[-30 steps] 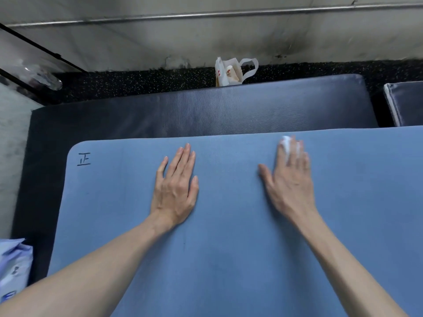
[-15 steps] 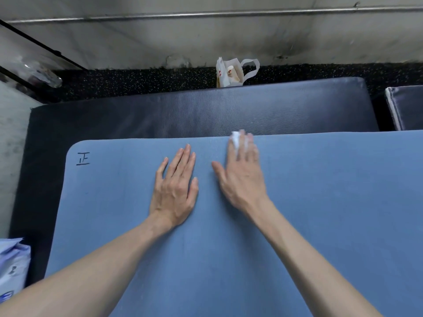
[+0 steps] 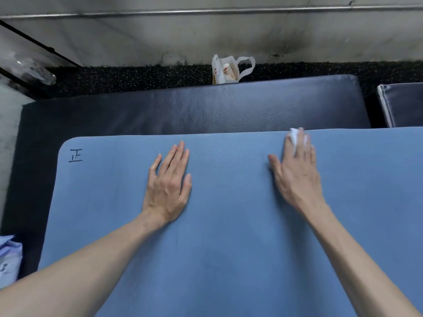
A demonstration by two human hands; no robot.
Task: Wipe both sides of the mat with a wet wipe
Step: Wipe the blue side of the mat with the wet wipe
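Nearest to the camera two bare forearms come in from the lower corners and lie over the blue mat (image 3: 229,248); the mat fills the lower half of the view and runs out of it at the right and at the bottom. At the lower left edge, beside the mat, a pale blue packet (image 3: 9,257) shows only in part; I cannot tell what it is.

The left hand (image 3: 168,184) rests flat on the mat, palm down; its fingers (image 3: 176,156) are straight and close together, the thumb a little apart, and they hold nothing. The right hand (image 3: 295,175) also lies palm down, near the far edge of the mat; its fingers are stretched out and press a white wet wipe (image 3: 295,137) onto the mat; the wipe is crumpled, it shows between and just beyond the fingertips, and this part of the view is a little blurred.

In the far left corner of the mat a dark handwritten mark (image 3: 75,155) is seen.

The mat lies on a black padded surface (image 3: 206,108), which shows beyond its far edge and along its left side; at the right a second dark pad (image 3: 402,104) stands apart from it. Behind comes a black speckled floor (image 3: 137,76); on it a small white plastic bag (image 3: 229,69) with handles stands close to the grey, stained wall (image 3: 206,35); a metal pipe (image 3: 206,13) runs along this wall.
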